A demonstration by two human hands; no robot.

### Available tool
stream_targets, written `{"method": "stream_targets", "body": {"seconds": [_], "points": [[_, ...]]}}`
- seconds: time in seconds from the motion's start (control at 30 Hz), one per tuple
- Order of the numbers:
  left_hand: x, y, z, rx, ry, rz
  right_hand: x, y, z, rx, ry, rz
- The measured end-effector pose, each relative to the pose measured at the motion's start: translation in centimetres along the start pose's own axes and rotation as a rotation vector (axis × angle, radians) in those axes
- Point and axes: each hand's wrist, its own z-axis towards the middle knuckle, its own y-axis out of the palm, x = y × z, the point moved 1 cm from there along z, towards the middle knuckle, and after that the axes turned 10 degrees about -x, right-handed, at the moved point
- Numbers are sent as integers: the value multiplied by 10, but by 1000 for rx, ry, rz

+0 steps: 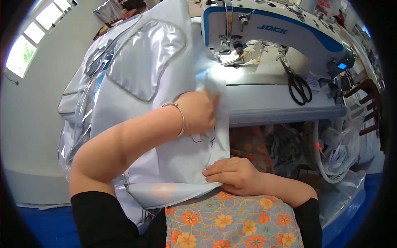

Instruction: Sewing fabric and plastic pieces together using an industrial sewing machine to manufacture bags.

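- White cloth (pixel 175 163): draped left of sewing machine (pixel 269 31), along counter (pixel 264 97).
- Likely light, floppy, slick; best held by its edge.
- Left hand (pixel 199 110): on cloth, blurred, can't tell grip.
- Right hand (pixel 232 174): fingers together on cloth edge; can't tell if pinching.

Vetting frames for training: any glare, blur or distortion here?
Head view: left hand motion-blurred, right hand sharper. Head view: lamp glare below the sewing machine's needle area, windows nearly blown out. Head view: fisheye bending, corners black.
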Motion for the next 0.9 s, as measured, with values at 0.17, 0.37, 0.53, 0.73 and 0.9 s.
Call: {"method": "stream_targets", "body": {"seconds": [0.17,0.37,0.53,0.73,0.9], "points": [[-15,3,19,61,-58,129,19,-2,-5,-36,94,97],[-33,13,42,340,246,314,42,-12,-5,-26,132,81],[-27,3,47,257,236,149,66,-21,1,33,185,57],[-41,-6,64,319,218,171,97,-42,21,117,157,49],[-48,-20,74,245,302,131,119,-60,39,175,178,13]]}}
